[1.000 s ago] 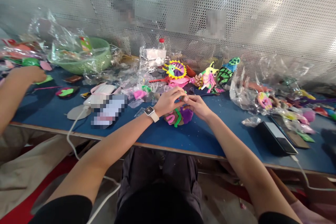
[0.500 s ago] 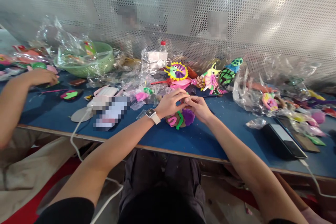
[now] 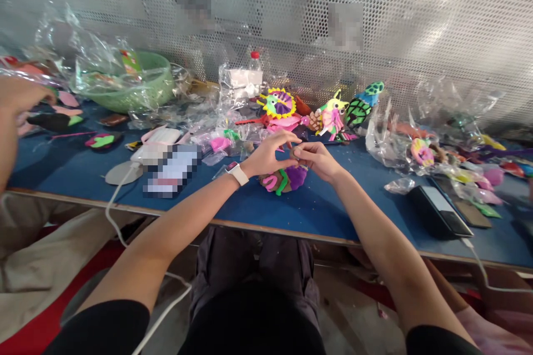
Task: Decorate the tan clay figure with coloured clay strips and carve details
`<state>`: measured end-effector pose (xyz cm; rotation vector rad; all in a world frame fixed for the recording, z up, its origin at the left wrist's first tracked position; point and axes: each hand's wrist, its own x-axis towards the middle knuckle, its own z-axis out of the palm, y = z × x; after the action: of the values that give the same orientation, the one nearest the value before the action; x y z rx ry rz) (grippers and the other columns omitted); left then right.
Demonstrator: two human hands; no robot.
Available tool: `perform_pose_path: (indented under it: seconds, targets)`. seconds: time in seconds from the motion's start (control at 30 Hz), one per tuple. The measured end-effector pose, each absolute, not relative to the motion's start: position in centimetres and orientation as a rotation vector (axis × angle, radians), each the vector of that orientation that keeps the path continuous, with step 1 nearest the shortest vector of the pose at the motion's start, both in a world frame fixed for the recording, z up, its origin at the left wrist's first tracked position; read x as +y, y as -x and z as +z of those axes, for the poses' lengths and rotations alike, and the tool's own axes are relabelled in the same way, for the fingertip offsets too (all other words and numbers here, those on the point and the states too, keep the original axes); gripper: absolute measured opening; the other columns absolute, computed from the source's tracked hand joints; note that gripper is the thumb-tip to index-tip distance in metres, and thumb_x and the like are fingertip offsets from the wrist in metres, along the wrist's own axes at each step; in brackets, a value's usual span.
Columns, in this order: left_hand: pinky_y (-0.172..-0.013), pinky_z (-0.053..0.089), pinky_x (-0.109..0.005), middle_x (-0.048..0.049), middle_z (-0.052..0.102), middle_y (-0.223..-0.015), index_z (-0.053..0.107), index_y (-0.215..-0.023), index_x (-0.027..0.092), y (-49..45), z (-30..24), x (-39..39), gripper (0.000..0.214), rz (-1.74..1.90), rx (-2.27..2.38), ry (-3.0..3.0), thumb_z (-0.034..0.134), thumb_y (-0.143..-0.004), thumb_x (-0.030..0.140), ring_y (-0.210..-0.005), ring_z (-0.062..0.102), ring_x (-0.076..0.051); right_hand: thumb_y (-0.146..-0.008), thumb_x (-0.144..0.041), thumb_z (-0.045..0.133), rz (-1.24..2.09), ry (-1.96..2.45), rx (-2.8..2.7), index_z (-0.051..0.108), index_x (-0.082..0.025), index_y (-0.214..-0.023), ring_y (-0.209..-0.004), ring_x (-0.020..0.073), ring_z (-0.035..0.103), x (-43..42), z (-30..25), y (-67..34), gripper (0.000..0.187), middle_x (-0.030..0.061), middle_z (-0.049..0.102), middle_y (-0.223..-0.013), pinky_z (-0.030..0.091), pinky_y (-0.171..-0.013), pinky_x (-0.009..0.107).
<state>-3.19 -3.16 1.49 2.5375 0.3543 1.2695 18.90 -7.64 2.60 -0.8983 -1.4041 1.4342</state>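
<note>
My left hand (image 3: 266,154), with a white watch on its wrist, and my right hand (image 3: 315,160) meet fingertip to fingertip above the blue table (image 3: 316,211). Both pinch a tiny piece between them that I cannot make out. Just below the hands lies a colourful foam craft piece (image 3: 284,179) in brown, pink, green and purple. Behind the hands stand finished foam figures: a yellow sun-like face (image 3: 278,105), a yellow and pink creature (image 3: 332,117) and a green turtle (image 3: 363,105).
A green basin (image 3: 133,86) under clear plastic stands at the back left. Another person's hand (image 3: 16,99) is at the far left. A phone (image 3: 172,169) and white cable lie left of me; a black phone (image 3: 437,211) lies right. Plastic bags litter the table.
My hands stay together over the foam piece, shifted slightly. The other person's hand at the left has lifted off the table and drawn toward the left edge.
</note>
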Motion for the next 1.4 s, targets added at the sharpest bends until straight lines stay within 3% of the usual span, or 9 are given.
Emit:
perform_pose_path:
  seconds: [0.2, 0.4, 0.6, 0.8, 1.0, 1.23, 1.4]
  targets:
    - [-0.106, 0.065, -0.048, -0.0122, 0.081, -0.126, 0.077, -0.122, 0.022, 3.2, 1.3, -3.0, 0.021, 1.301, 0.388, -2.54, 0.079, -0.11, 0.039, -0.117, 0.079, -0.026, -0.065, -0.073, 0.106, 1.433, 0.881, -1.38, 0.086, -0.023, -0.081, -0.074, 0.0181, 0.074, -7.6, 2.1, -18.7, 0.056, 0.0036, 0.08, -0.081, 0.065, -0.07, 0.032]
    - [-0.11, 0.064, -0.047, -0.0133, 0.08, -0.131, 0.078, -0.129, 0.021, 3.1, 1.1, -2.9, 0.032, 1.358, 0.393, -2.609, 0.078, -0.11, 0.047, -0.124, 0.078, -0.027, -0.064, -0.072, 0.107, 1.366, 0.891, -1.348, 0.086, -0.024, -0.082, -0.073, 0.015, 0.07, -7.6, 1.8, -18.2, 0.056, 0.0012, 0.077, -0.081, 0.065, -0.069, 0.03]
    - [-0.103, 0.065, -0.044, -0.0113, 0.082, -0.121, 0.08, -0.12, 0.022, 3.1, 0.8, -2.8, 0.03, 1.39, 0.444, -2.609, 0.072, -0.113, 0.049, -0.116, 0.08, -0.026, -0.065, -0.074, 0.106, 1.421, 0.877, -1.371, 0.086, -0.022, -0.083, -0.076, 0.0175, 0.075, -7.7, 1.9, -18.1, 0.058, 0.0031, 0.079, -0.08, 0.067, -0.071, 0.031]
    - [-0.11, 0.064, -0.045, -0.0132, 0.08, -0.134, 0.078, -0.135, 0.022, 3.2, 0.7, -2.6, 0.033, 1.432, 0.343, -2.65, 0.077, -0.11, 0.044, -0.126, 0.078, -0.026, -0.062, -0.073, 0.108, 1.384, 0.899, -1.358, 0.087, -0.023, -0.083, -0.072, 0.0165, 0.073, -7.7, 1.9, -18.1, 0.058, 0.0021, 0.08, -0.079, 0.064, -0.067, 0.03]
    - [-0.104, 0.066, -0.043, -0.0112, 0.082, -0.125, 0.081, -0.124, 0.023, 3.1, 0.6, -2.6, 0.023, 1.398, 0.438, -2.654, 0.074, -0.113, 0.042, -0.118, 0.08, -0.026, -0.062, -0.072, 0.108, 1.438, 0.904, -1.334, 0.088, -0.024, -0.087, -0.078, 0.0186, 0.075, -7.9, 1.8, -17.7, 0.058, 0.0027, 0.081, -0.083, 0.062, -0.065, 0.029]
    - [-0.107, 0.065, -0.045, -0.0108, 0.082, -0.129, 0.081, -0.13, 0.024, 3.0, 0.7, -2.7, 0.025, 1.413, 0.431, -2.655, 0.08, -0.109, 0.038, -0.121, 0.079, -0.026, -0.064, -0.073, 0.107, 1.392, 0.887, -1.32, 0.088, -0.024, -0.084, -0.074, 0.0158, 0.069, -7.9, 1.5, -17.5, 0.056, 0.0009, 0.078, -0.082, 0.063, -0.069, 0.031]
    - [-0.103, 0.065, -0.042, -0.0109, 0.083, -0.122, 0.081, -0.122, 0.022, 2.9, 0.4, -2.7, 0.018, 1.476, 0.383, -2.649, 0.075, -0.112, 0.035, -0.116, 0.08, -0.025, -0.061, -0.072, 0.108, 1.456, 0.883, -1.284, 0.086, -0.023, -0.083, -0.079, 0.0187, 0.073, -8.1, 1.5, -17.2, 0.058, 0.0031, 0.08, -0.084, 0.062, -0.068, 0.03]
